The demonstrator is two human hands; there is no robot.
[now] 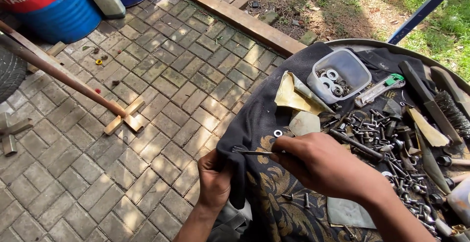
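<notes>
A drum (46, 7) and a pole (63, 75) are seen at far left on the paving. The cloth (254, 119) edge is gripped by the left hand (214, 178). A thin rod (252, 152), long axis level, tip pointing left, is pinched by the right hand (318, 166) over the desk (372, 44). Cleaning appears under way; steady grip is called for. Washers fill a tub (340, 73); bolts (387, 134) lie rightmost.
</notes>
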